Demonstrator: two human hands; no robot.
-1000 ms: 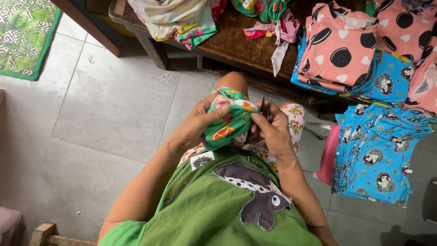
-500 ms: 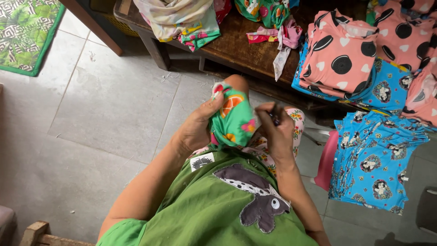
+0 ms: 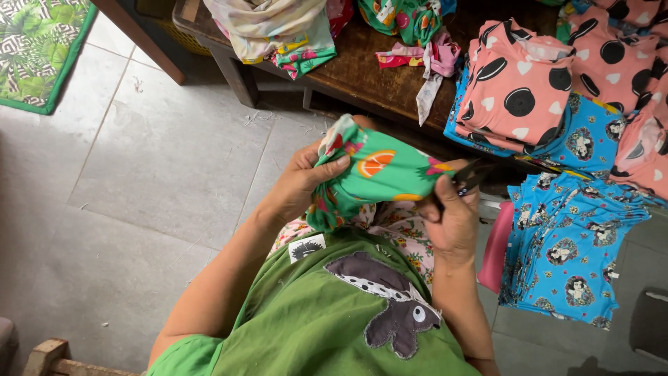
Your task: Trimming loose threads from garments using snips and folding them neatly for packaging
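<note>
One view only, from the person's head, tilted steeply down over the chest and close to the hands. The left hand (image 3: pixel 296 184) and right hand (image 3: pixel 452 223) sit near the frame's centre, with the green shirt (image 3: pixel 313 327) filling the bottom edge at 6 o'clock. The floor (image 3: pixel 139 174) spreads toward 9 o'clock, farther off. The wooden surface (image 3: pixel 379 80) runs across 12 to 1 o'clock, cut by the top edge. With no second view, nothing is shared.

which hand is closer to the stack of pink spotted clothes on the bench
Right. The right hand holds small scissors just left of the pink stack; the left hand grips the green garment farther left.
</note>
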